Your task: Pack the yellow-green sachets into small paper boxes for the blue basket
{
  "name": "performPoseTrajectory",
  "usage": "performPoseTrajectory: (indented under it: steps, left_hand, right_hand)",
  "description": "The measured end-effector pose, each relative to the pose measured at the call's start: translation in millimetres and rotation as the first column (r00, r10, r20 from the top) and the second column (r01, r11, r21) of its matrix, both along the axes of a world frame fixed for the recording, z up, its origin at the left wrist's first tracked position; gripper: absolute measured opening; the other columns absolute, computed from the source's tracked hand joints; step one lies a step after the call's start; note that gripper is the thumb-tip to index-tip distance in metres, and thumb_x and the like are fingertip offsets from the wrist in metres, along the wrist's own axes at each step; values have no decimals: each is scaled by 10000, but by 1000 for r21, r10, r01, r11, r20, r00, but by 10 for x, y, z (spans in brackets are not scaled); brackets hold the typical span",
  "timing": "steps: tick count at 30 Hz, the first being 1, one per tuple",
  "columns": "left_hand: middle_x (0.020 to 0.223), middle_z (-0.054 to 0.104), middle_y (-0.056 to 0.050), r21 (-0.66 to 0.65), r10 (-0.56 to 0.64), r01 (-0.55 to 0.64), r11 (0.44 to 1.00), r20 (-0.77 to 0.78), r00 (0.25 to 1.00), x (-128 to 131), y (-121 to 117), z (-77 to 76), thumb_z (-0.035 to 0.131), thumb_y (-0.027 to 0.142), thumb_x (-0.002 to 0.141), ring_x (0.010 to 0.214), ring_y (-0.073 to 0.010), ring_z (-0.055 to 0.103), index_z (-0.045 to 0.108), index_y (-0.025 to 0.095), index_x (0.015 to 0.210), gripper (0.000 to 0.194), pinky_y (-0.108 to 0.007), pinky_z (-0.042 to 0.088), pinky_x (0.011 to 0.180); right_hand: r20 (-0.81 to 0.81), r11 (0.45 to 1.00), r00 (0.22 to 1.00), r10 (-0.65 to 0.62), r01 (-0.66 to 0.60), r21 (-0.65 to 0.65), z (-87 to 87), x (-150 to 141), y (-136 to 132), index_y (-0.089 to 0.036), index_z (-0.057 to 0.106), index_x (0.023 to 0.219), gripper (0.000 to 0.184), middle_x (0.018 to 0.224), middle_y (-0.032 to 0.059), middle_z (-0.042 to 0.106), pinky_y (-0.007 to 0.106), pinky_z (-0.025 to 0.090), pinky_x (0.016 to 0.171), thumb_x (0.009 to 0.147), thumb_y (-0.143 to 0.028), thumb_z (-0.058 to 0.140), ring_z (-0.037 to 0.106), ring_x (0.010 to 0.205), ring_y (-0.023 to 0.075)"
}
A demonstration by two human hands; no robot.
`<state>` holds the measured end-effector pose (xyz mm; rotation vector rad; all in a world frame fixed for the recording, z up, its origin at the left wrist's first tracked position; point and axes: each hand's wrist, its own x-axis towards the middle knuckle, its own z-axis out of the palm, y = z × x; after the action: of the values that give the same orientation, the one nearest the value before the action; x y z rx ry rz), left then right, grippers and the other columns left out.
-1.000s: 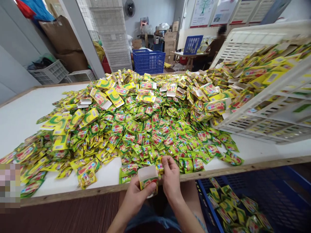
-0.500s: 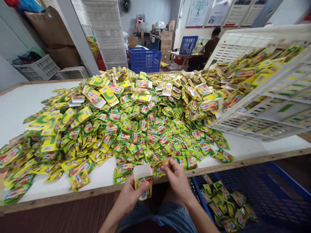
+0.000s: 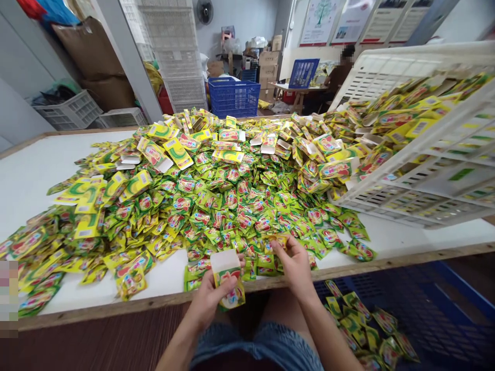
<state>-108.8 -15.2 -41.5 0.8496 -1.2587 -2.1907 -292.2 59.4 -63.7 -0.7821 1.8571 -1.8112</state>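
My left hand (image 3: 207,304) is closed around a small printed carton (image 3: 229,281), its white flap raised at the top, held over the table's front edge. Between the thumb and fingers of my right hand (image 3: 297,265) is a small yellow packet (image 3: 279,239), just above the near side of the heap. Green and yellow candy packets (image 3: 243,219) lie heaped beyond both hands. Yellow cartons (image 3: 178,153) rest on top of the heap at the back and left.
A white slatted crate (image 3: 417,193) leans on the right, full of cartons. Below the table edge (image 3: 154,303), a blue crate (image 3: 456,304) holds several packets. Another blue crate (image 3: 234,98) stands behind the table. A person (image 3: 340,74) sits at a far table.
My right hand has moved up and right, away from the carton, with the yellow packet in its fingers. My left hand still holds the carton, and the view has shifted slightly.
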Motion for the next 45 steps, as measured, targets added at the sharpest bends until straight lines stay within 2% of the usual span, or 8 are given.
performPoseTrajectory:
  steps: [5,12,18,23,28,34,39,45]
  left_hand:
    - [1004,700,-117,1,-52,52,999,8,999,-187,57,39,748,398,697,938,-263,633,668,131,1035,438,-312,492,800]
    - [976,699,-101,-41,-1,6,999,114,993,-106,27,-9,767,410,666,902,-234,629,653,130,983,438,-280,486,759]
    - [652,647,-27,-86,-93,106,991,145,985,-185,35,9,790,356,614,611,-167,597,603,134,790,339,-262,457,603]
    - [575,583,3,-156,-140,171,973,195,971,-256,45,44,728,292,650,540,-138,534,546,152,730,243,-251,423,558]
    - [737,614,-7,-321,-119,188,928,221,968,-273,-18,113,692,140,607,683,-163,548,565,149,804,234,-255,440,635]
    - [726,603,-6,-314,-185,216,924,127,974,-300,-131,159,709,231,678,679,-156,546,581,141,850,233,-250,447,641]
    - [909,659,-52,-318,-107,145,937,132,985,-301,-142,-21,779,311,612,863,-225,587,616,151,922,385,-295,465,769]
    - [975,663,-74,-333,-135,174,927,135,981,-288,-195,-140,778,328,615,913,-246,598,611,161,956,414,-323,458,826]
  right_hand:
    - [230,987,964,136,-113,-113,95,220,52,-202,554,962,298,874,29,610,269,464,703,770,-403,663,557,784,169]
    - [194,964,947,256,-265,20,141,144,139,-169,581,963,321,758,21,601,250,454,625,769,-417,649,549,700,158]
    - [-39,945,947,319,-321,-63,527,118,74,-195,564,901,84,831,23,608,247,456,653,832,-243,569,564,747,152]
    - [-611,870,635,473,-447,209,806,179,-59,-193,579,857,204,840,35,581,283,437,708,816,-30,463,518,839,180]
    - [-774,831,341,534,-378,408,813,250,-100,-182,569,812,242,889,62,539,308,426,692,755,35,477,475,854,204]
    - [-665,895,634,394,-429,121,750,226,-79,-197,514,1030,203,979,61,550,303,466,791,861,-85,491,537,921,175]
    - [-754,954,600,265,-277,115,630,285,-1,-217,615,901,113,1136,88,530,447,374,946,874,-170,516,453,1104,248]
    - [-660,919,644,386,-332,214,399,365,76,-229,610,896,79,1213,75,522,461,370,949,853,-194,553,434,1162,265]
